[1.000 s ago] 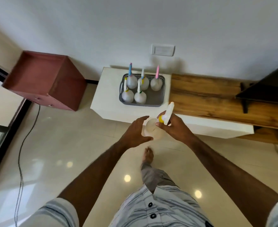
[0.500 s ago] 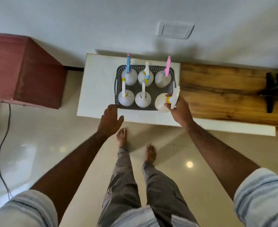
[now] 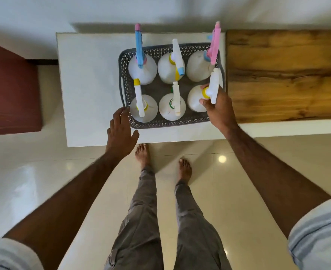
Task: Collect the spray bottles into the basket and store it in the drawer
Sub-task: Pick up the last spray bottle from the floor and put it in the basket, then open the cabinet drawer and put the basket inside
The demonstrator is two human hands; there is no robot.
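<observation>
A grey perforated basket [image 3: 126,88] stands on a white cabinet top [image 3: 90,84]. Several white spray bottles stand upright in it, in two rows. The back row has a blue-nozzled bottle [image 3: 141,65], a white-and-blue-nozzled bottle [image 3: 169,67] and a pink-nozzled bottle [image 3: 198,67]. In the front row are a yellow-collared bottle [image 3: 144,109] and a green-collared bottle [image 3: 171,107]. My right hand [image 3: 218,110] grips the neck of a white-nozzled bottle [image 3: 194,99] in the front right corner. Fingers apart, my left hand [image 3: 120,131] touches the basket's front left corner.
A wooden shelf top [image 3: 285,75] adjoins the cabinet on the right. A dark red box [image 3: 10,90] stands on the floor to the left. My bare feet [image 3: 143,154] are on glossy tiles just in front of the cabinet. A white wall runs behind.
I have stepped closer to the cabinet. My right hand carried the white-nozzled bottle up into the basket's front right corner. My left hand let go of it and reached the basket's left corner.
</observation>
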